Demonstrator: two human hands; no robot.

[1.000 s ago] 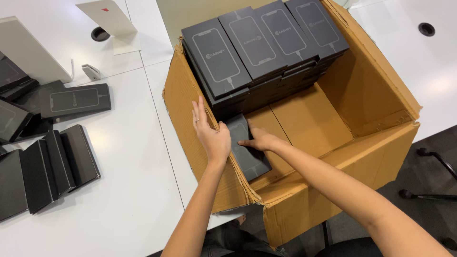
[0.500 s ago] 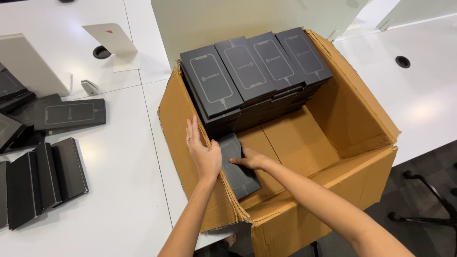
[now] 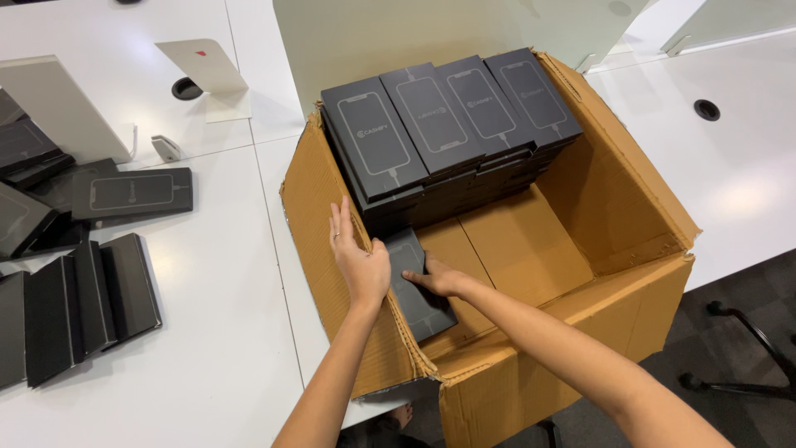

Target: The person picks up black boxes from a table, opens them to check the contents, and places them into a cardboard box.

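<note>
A big open cardboard box (image 3: pixel 630 207) stands at the desk's edge. Several stacks of flat black boxes (image 3: pixel 452 124) fill its far side. One flat black box (image 3: pixel 414 290) lies on the carton's floor in the near left corner. My right hand (image 3: pixel 439 280) presses flat on that box, fingers pointing left. My left hand (image 3: pixel 356 257) rests against the carton's left wall flap, fingers spread and pointing away, thumb inside near the same black box. A ring sits on one finger.
More flat black boxes (image 3: pixel 83 307) lie and stand on the white desk (image 3: pixel 224 348) at the left, with another (image 3: pixel 133 192) lying flat behind them. A white stand (image 3: pixel 50 108) and a cable hole (image 3: pixel 186 88) sit farther back. Chair legs (image 3: pixel 746 348) show at right.
My hands stay on the black box in the carton's near left corner, shifting it slightly. The view has moved a little; nothing was picked up or let go.
</note>
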